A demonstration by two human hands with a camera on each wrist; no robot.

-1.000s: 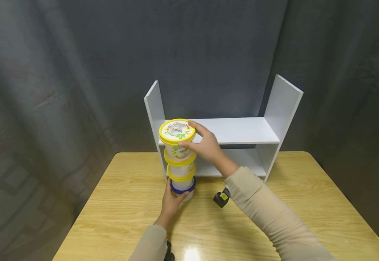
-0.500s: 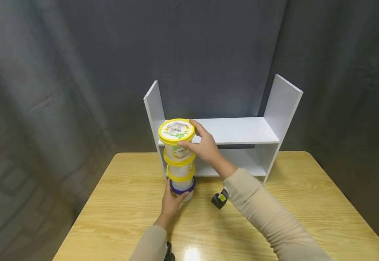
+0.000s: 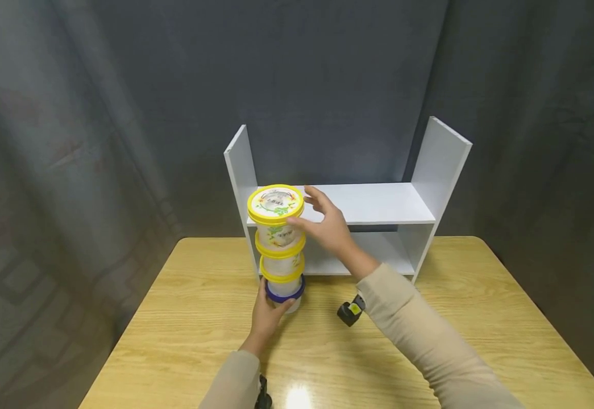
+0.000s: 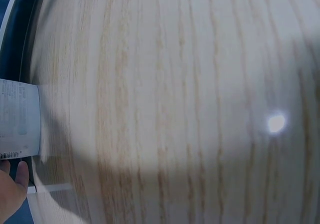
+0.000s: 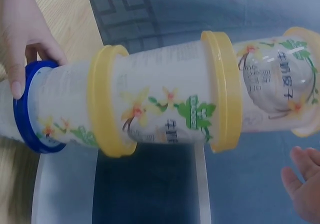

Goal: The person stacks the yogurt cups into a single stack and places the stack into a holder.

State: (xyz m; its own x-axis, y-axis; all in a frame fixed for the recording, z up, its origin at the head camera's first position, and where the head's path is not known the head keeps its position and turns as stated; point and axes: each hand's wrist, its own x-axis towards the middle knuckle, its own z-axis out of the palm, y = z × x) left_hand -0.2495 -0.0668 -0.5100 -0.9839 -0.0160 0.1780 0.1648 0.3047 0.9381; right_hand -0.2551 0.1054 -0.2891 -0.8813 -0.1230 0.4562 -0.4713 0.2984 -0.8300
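Observation:
A stack of several round white tubs (image 3: pixel 279 236) with lids stands on the table in the head view, leaning slightly. The lids on the upper tubs are yellow; the bottom tub (image 3: pixel 294 307) has a blue lid (image 5: pixel 35 103). My left hand (image 3: pixel 266 318) grips the bottom tub round its blue lid, thumb at the front right, fingers on the left. Beside the top tub (image 3: pixel 275 204), my right hand (image 3: pixel 329 227) is spread with its fingers apart and holds nothing. The right wrist view shows a gap between these fingers and the top tub.
Behind the stack is a white shelf unit (image 3: pixel 378 207) with two upright sides. The wooden table (image 3: pixel 174 318) extends on both sides and toward me. Grey curtains (image 3: pixel 337 85) hang behind. A black wrist device (image 3: pixel 350 311) sits below my right sleeve.
My right hand has let go of the top tub and moved slightly right, its fingers opening. My left hand keeps its grip low on the stack.

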